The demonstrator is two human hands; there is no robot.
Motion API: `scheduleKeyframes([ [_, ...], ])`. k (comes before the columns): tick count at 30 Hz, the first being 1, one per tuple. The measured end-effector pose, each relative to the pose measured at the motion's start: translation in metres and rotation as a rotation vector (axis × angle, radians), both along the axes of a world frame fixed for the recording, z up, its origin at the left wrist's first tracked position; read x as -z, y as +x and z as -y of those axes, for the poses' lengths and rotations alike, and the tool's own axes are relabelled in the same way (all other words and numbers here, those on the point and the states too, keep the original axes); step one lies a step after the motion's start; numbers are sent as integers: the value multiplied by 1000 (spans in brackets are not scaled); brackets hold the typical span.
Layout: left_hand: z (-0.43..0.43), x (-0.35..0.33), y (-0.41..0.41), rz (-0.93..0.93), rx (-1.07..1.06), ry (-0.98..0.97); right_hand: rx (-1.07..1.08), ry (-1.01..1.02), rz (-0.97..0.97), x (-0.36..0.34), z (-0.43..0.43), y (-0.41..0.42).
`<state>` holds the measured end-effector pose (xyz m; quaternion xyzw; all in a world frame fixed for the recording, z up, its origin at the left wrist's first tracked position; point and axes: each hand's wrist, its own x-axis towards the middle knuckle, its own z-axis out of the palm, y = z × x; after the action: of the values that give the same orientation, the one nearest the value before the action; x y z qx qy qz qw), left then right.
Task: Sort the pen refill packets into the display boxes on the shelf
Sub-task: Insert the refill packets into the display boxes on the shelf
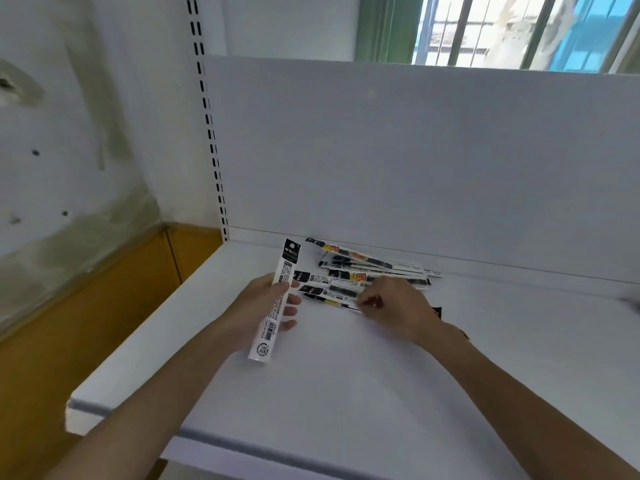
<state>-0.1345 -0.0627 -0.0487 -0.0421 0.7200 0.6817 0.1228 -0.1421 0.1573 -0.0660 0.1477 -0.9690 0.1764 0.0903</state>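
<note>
Left hand [256,306] grips one long, flat white-and-black plastic refill packet [284,268] mid-length, above white metal shelf [311,393]. Looks light, thin, bendy, prob. slick film, so a mid-length hold w/ thumb across suits. Right hand [398,306] has fingertips at near edge of loose fanned pile of similar packets [374,268] by the back panel; can't tell if it's pinching one.

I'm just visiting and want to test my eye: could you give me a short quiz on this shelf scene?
1. True or false: the left hand grips a white packet.
2. Where on the shelf lies the pile of packets? A) front edge B) by the back panel C) hanging off the side
3. Fill in: the right hand reaches to the ____.
Key: 1 true; 2 B; 3 pile.
</note>
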Motion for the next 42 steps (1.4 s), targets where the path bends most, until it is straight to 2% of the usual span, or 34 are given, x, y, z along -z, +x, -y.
scheduleKeyframes([
  [8,11,7,-2,-53,34,15,162,279,-202,22,29,-3],
  [14,13,13,-3,-84,24,-20,149,452,-314,23,41,1],
  [16,14,14,-3,-84,23,-24,134,400,-322,24,40,2],
  [19,16,14,-2,-83,17,-23,125,256,-209,21,42,5],
  [23,18,12,-3,-64,21,1,112,300,-172,15,39,2],
  [25,18,10,-5,-38,22,22,73,276,-260,12,41,6],
  [28,19,7,-8,21,23,61,-9,90,-470,5,48,14],
  [30,18,5,-8,90,60,152,-67,-5,-614,-4,60,20],
  [32,13,1,-5,166,171,269,-146,-42,-678,-9,73,25],
  [35,7,-2,-3,238,312,424,-332,3,-503,-7,86,32],
  [37,7,0,-5,190,258,379,-360,-163,-284,-11,85,35],
  [39,10,2,-5,106,168,272,-210,-378,-208,-15,76,31],
  [40,13,2,-5,83,129,230,-82,-398,-217,-16,68,26],
  [42,19,3,-5,77,76,200,143,-168,-162,-12,48,13],
])
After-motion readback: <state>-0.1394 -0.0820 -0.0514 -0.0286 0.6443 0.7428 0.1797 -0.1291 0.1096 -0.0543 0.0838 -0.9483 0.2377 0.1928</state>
